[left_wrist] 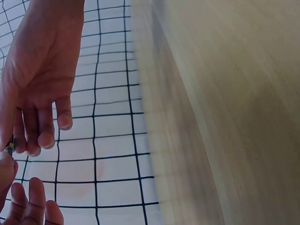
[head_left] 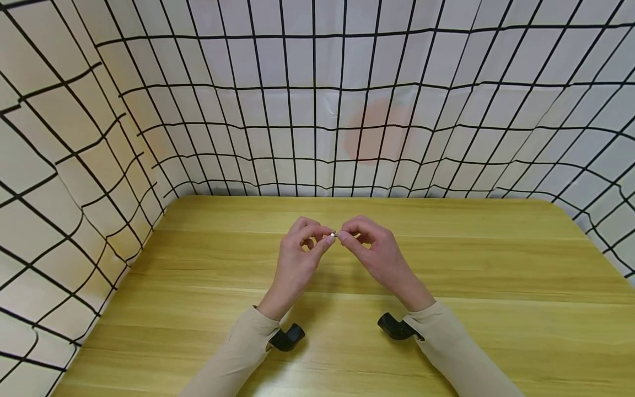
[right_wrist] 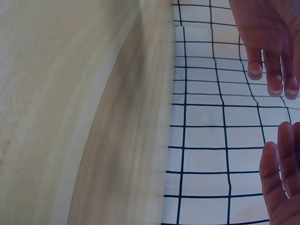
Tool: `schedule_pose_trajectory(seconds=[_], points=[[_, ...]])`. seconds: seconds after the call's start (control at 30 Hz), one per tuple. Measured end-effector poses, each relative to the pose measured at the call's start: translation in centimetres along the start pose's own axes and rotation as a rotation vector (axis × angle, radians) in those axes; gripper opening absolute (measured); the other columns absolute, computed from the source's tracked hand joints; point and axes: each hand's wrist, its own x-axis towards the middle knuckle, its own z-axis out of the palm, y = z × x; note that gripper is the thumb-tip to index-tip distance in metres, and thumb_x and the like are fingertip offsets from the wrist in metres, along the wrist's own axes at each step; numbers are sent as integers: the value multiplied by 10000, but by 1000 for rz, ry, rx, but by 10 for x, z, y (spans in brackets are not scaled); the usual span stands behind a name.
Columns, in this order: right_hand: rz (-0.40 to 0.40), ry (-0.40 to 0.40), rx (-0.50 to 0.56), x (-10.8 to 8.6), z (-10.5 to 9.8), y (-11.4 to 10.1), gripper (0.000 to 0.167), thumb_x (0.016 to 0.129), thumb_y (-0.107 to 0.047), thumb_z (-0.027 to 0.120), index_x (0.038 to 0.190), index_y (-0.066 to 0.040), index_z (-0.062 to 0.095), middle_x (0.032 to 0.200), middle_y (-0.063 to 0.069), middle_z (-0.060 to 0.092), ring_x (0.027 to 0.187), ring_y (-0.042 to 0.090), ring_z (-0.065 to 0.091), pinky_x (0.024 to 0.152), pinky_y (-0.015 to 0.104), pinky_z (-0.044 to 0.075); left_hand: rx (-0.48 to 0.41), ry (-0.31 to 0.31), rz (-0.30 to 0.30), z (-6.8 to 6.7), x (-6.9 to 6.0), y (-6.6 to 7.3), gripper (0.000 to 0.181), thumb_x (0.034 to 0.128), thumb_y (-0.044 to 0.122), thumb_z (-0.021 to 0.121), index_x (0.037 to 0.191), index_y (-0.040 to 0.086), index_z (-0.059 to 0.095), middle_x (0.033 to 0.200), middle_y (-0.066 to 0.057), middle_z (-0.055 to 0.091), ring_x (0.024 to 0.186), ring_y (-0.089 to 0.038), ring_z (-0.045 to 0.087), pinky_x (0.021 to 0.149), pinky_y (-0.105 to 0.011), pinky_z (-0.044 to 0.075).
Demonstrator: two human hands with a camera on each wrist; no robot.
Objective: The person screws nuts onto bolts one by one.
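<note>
Above the wooden table, the fingertips of both hands meet at a small silvery metal piece [head_left: 334, 235]. Thumb and index finger of my left hand [head_left: 296, 251] pinch its left end. My right hand [head_left: 378, 251] pinches the other end the same way. Seen from the left wrist, the metal piece [left_wrist: 10, 147] shows at the far left edge, largely covered by fingertips. It is too small to tell its exact kind. The right wrist view shows other fingers of the right hand [right_wrist: 272, 42] and left hand [right_wrist: 283, 173], but not the piece.
A light wooden table [head_left: 496, 264] stretches beneath both hands. Black grid netting [head_left: 312, 88] over white sheeting rises at its back and sides. Black curved mounts [head_left: 289, 337] stick out from both beige sleeves [head_left: 248, 342].
</note>
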Motion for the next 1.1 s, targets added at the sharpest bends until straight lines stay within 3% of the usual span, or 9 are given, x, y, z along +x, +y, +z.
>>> schedule_pose_trajectory(seconds=[0.3, 0.5, 0.6, 0.8, 0.9, 1.1], points=[[57, -12, 4, -1, 2, 32, 73, 992, -186, 615, 970, -170, 683, 907, -60, 641, 835, 147, 586, 745, 363, 481, 10, -13, -11, 1, 0, 1, 48, 891, 92, 730, 934, 85, 749, 916, 27, 555, 847, -137, 507, 703, -292, 421], [47, -47, -8, 0, -2, 31, 209, 965, -149, 648, 1174, -136, 643, 1132, -27, 622, 961, 151, 578, 760, 337, 500, 6, -13, -8, 1, 0, 0, 39, 905, 82, 713, 933, 86, 739, 933, -3, 568, 848, -147, 508, 702, -295, 418], [-3, -53, -11, 2, -3, 30, 273, 911, -62, 699, 1174, -107, 642, 1193, 19, 587, 963, 175, 577, 753, 345, 514, 4, -13, -5, 0, 0, 0, 42, 912, 87, 705, 940, 84, 736, 938, 0, 570, 850, -154, 505, 703, -303, 416], [-101, -53, 4, 3, -5, 8, 211, 845, 88, 710, 1035, 14, 660, 1134, 143, 557, 868, 240, 589, 701, 338, 524, 3, -12, 3, 0, 0, 0, 47, 919, 101, 701, 946, 83, 734, 943, 1, 572, 851, -171, 500, 702, -315, 409], [-115, -52, 0, 4, -7, -3, 185, 845, 125, 688, 1004, 36, 655, 1094, 150, 562, 862, 239, 584, 697, 318, 527, 2, -14, -1, 0, 0, 0, 42, 919, 101, 700, 940, 86, 733, 938, 8, 567, 849, -162, 498, 701, -308, 408], [-114, -46, -26, 4, -6, -2, 166, 863, 111, 680, 1002, 23, 662, 1063, 121, 588, 866, 198, 576, 691, 307, 523, 10, -10, -9, 1, 0, -1, 31, 917, 95, 702, 928, 81, 728, 930, 23, 567, 847, -150, 503, 699, -326, 417]])
